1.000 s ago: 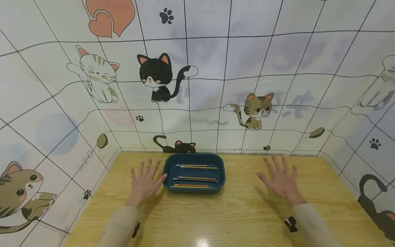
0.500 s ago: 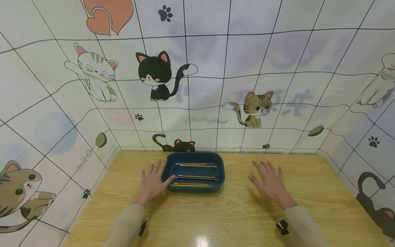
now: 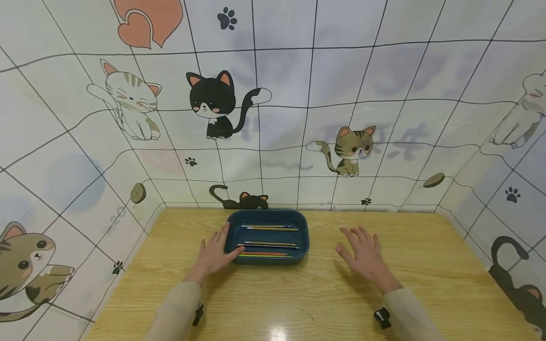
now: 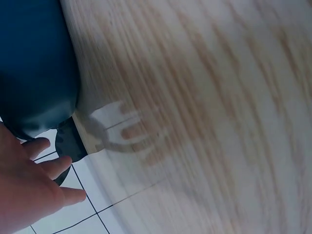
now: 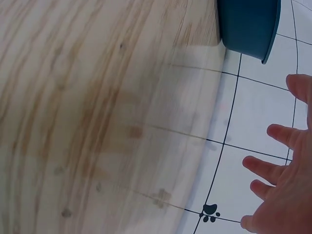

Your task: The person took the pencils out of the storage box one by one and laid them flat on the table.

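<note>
A dark blue plastic tray (image 3: 277,261) stands at the back of the table, left of the middle. Several pencils lie crosswise in it: yellow pencils (image 3: 273,229) towards the back, and an orange pencil (image 3: 268,254) beside a yellow-green one near the front. My left hand (image 3: 214,255) is at the tray's left side, fingers extended along the rim and thumb over the front left corner; whether it touches is unclear. My right hand (image 3: 366,258) hovers right of the tray, apart from it, fingers spread and slightly bent, holding nothing. Both wrist views show the tray's outer wall (image 4: 36,63).
The light wooden table (image 3: 298,303) meets a white wall covering (image 3: 281,128) with grid lines and printed cats at the back and sides. A dark strap piece (image 3: 382,318) sits under the right sleeve, another dark piece (image 3: 198,315) beside the left sleeve.
My left hand has moved right, up to the tray's left side. The right hand has come leftward, nearer the tray, its fingers less spread. The tray and pencils stay in place.
</note>
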### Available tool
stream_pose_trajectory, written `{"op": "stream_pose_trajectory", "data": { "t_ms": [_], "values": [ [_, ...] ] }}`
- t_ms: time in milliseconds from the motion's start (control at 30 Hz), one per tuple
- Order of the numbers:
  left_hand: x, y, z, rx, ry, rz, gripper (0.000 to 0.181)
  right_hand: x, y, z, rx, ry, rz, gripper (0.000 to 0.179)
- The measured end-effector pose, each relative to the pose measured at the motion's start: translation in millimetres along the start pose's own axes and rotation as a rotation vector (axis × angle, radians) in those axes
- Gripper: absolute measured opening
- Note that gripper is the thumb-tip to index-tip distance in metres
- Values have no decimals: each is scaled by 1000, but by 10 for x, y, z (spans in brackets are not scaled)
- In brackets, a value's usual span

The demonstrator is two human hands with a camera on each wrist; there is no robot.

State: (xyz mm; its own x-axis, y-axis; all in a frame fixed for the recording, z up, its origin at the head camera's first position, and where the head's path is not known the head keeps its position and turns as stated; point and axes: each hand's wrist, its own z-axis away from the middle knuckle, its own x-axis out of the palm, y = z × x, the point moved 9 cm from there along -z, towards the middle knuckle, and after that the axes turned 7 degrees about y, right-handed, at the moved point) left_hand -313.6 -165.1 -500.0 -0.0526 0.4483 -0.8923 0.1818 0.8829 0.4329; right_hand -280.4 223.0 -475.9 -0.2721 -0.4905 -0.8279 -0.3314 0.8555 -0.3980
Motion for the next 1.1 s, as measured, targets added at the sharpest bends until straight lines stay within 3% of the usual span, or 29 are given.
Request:
{"op": "stream_pose_trajectory", "data": {
  "t_ms": [200,433,667,867,1100],
  "values": [
    [14,-20,7,-5,-16,75,97,48,-146,-43,-47,5,-21,54],
    [53,-59,25,-27,-57,124,99,41,-405,-130,-154,58,-107,54],
    [77,-63,51,-53,-70,218,102,129,-553,-239,-138,6,-184,54],
    [86,-50,86,-55,-84,237,105,191,-720,-310,-117,-34,-259,49],
    [69,-14,119,-36,-86,273,109,281,-961,-351,-188,-37,-299,44]
  ]
}}
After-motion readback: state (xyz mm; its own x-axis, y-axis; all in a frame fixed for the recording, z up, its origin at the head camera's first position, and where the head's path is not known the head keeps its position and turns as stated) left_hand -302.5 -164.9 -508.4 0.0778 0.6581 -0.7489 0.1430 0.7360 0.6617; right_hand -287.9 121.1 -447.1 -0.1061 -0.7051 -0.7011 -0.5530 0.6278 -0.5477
